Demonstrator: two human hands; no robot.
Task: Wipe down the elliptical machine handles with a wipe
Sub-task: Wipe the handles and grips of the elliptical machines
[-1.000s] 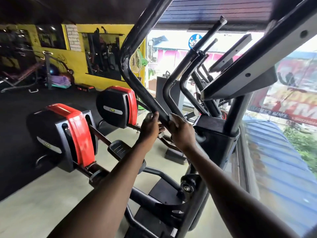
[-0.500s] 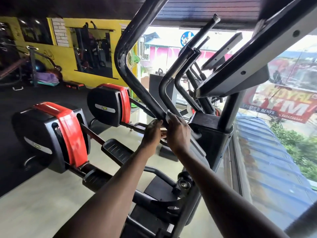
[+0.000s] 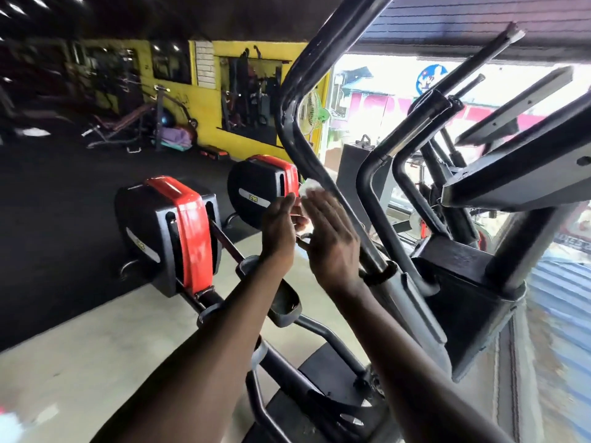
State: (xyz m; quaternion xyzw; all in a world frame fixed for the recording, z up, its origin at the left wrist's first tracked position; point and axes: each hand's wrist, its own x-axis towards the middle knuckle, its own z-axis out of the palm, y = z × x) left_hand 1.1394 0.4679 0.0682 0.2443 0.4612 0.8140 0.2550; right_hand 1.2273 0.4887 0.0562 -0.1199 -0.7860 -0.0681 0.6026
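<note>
Both hands were raised together just left of the near elliptical's long swing handle (image 3: 323,174). Left hand (image 3: 281,228) stood palm-inward with its fingers nearly straight and relaxed, gripping nothing that could be seen. Right hand (image 3: 332,238) faced it with fingers extended and loose, and a small white wipe (image 3: 308,188) showed at its fingertips, between the two hands; whether the wipe was pinched or merely resting against the fingers could not be told. Neither hand touched the handle, though the wipe hung just beside the lower stretch of the dark tube. Judging by that, the wiping was in mid-course: the hands seemed to be folding or resettling the wipe between strokes, and no part of the handle looked visibly wet or clean, so how much was done could not be read. The upper bend of that handle, the shorter curved handle (image 3: 371,174) beyond it, and the bars further right appeared left to do. Past the hands stood a red-and-black flywheel housing (image 3: 179,231) with a footplate (image 3: 284,302) by it, then a second housing (image 3: 265,187) behind, and farthest off a yellow wall (image 3: 208,100) with weight benches in front of it.
</note>
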